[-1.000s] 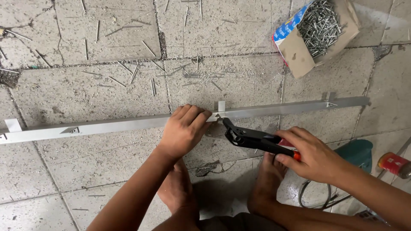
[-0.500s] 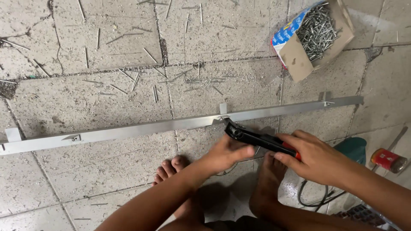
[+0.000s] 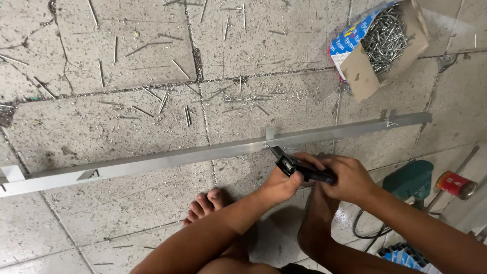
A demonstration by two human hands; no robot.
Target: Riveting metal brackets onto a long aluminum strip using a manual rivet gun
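Grip: your left hand (image 3: 279, 183) and right hand (image 3: 347, 177) both close around the black rivet tool (image 3: 299, 167), centre frame.
Risk: its nose could slip off the aluminium strip (image 3: 203, 152) if you squeeze unevenly.

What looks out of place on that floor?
Loose nails lie scattered across the tiles beyond the metal bar, though a torn cardboard box of them sits tipped at upper right. Metal shavings dust the grout lines. Both hands, left and right, hold the black tool at the bar.
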